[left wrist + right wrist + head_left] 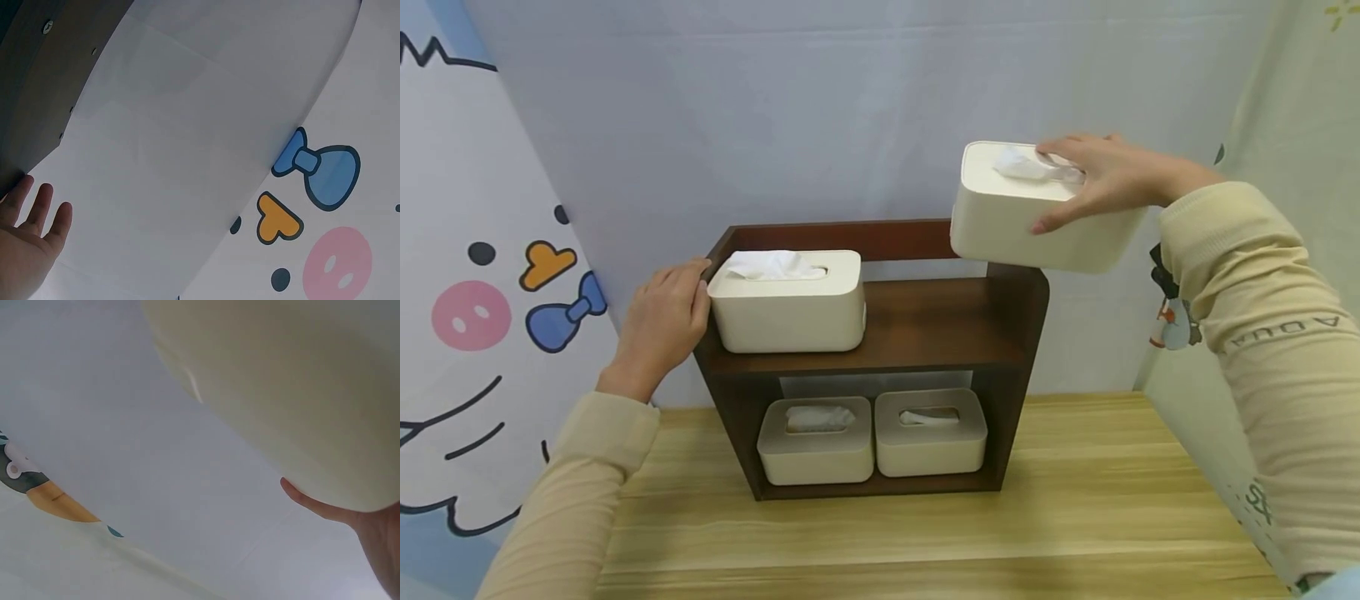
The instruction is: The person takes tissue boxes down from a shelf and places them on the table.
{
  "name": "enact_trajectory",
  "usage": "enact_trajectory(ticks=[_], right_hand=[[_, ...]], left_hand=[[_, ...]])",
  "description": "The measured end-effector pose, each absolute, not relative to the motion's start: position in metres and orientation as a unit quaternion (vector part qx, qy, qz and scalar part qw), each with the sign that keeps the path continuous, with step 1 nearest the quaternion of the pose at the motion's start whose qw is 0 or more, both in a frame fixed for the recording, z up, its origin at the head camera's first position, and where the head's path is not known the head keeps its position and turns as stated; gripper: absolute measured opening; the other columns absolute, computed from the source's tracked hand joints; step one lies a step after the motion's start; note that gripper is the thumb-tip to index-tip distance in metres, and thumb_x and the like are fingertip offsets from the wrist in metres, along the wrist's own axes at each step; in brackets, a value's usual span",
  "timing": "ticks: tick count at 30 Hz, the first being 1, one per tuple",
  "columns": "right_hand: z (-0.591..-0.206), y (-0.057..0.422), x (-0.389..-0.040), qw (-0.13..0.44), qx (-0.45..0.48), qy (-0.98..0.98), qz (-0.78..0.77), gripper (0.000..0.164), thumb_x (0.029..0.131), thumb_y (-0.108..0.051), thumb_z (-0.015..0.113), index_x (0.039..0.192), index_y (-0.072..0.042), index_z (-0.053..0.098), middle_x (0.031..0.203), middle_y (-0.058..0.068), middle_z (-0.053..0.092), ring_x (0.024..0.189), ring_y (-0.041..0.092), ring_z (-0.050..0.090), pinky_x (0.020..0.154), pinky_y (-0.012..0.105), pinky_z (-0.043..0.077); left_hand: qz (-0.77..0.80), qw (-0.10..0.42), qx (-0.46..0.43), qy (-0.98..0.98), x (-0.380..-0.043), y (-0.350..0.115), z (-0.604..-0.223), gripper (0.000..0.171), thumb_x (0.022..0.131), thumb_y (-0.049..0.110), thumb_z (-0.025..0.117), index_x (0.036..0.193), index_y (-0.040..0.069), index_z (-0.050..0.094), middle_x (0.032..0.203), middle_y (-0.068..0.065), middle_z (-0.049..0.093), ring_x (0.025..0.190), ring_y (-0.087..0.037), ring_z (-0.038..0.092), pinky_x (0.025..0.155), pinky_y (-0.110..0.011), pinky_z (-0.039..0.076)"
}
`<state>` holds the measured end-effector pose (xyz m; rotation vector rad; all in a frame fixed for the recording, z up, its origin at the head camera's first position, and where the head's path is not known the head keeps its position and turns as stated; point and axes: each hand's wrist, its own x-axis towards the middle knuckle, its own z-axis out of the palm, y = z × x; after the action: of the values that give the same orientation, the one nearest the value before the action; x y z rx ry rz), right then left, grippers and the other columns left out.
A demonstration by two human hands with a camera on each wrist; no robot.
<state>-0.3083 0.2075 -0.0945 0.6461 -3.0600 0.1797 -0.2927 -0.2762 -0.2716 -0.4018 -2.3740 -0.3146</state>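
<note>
My right hand [1108, 179] holds a cream tissue box [1030, 221] up above the right end of a dark brown two-tier shelf [940, 325]. The thumb lies on the box's front face and the fingers reach over its top, by the white tissue. In the right wrist view the box's pale side [294, 400] fills the upper right, with part of the hand [375, 537] under its edge. My left hand [662, 321] rests against the shelf's upper left side panel; fairly straight, spread fingers [41, 203] show beside that panel [56, 69] in the left wrist view.
Another tissue box [786, 312] sits on the upper tier's left half. Two more, a left one [816, 462] and a right one [931, 450], stand side by side on the lower tier. The shelf stands on a wood-grain tabletop [865, 550] before a pale cloth backdrop [820, 125].
</note>
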Motion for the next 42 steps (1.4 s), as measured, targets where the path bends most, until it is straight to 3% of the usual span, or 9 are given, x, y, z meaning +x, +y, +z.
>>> enact_trajectory(ticks=[18, 28, 33, 42], right_hand=[[-0.113, 0.291, -0.296, 0.014, 0.156, -0.984, 0.083, 0.099, 0.077, -0.046, 0.067, 0.148, -0.013, 0.006, 0.15, 0.026, 0.012, 0.131, 0.051, 0.011, 0.1, 0.065, 0.01], [-0.134, 0.31, -0.291, 0.014, 0.136, -0.986, 0.094, 0.1, 0.076, -0.047, 0.068, 0.149, -0.015, 0.008, 0.148, 0.026, 0.017, 0.122, 0.046, 0.023, 0.088, 0.056, 0.029], [-0.151, 0.315, -0.291, 0.012, 0.132, -0.988, 0.08, 0.101, 0.074, -0.05, 0.068, 0.149, -0.016, 0.009, 0.148, 0.024, 0.019, 0.121, 0.046, 0.027, 0.087, 0.055, 0.031], [-0.202, 0.32, -0.292, 0.024, 0.127, -0.989, 0.074, 0.101, 0.069, -0.052, 0.071, 0.146, -0.013, 0.02, 0.144, 0.023, 0.025, 0.119, 0.056, 0.023, 0.083, 0.064, 0.03]], left_hand=[[-0.128, 0.349, -0.156, -0.915, -0.296, -0.274, -0.273, 0.037, 0.097, 0.016, 0.034, 0.126, 0.002, 0.051, 0.128, -0.017, 0.054, 0.113, -0.041, 0.048, 0.086, -0.059, 0.039], [-0.129, 0.345, -0.155, -0.917, -0.293, -0.274, -0.273, 0.037, 0.097, 0.017, 0.034, 0.126, 0.002, 0.05, 0.129, -0.017, 0.053, 0.113, -0.042, 0.048, 0.087, -0.059, 0.039], [-0.13, 0.345, -0.154, -0.917, -0.293, -0.274, -0.273, 0.037, 0.097, 0.017, 0.034, 0.127, 0.002, 0.05, 0.129, -0.017, 0.053, 0.112, -0.042, 0.049, 0.086, -0.06, 0.039], [-0.132, 0.355, -0.156, -0.912, -0.295, -0.276, -0.275, 0.037, 0.096, 0.016, 0.035, 0.126, 0.001, 0.051, 0.127, -0.017, 0.054, 0.11, -0.042, 0.05, 0.084, -0.06, 0.04]])
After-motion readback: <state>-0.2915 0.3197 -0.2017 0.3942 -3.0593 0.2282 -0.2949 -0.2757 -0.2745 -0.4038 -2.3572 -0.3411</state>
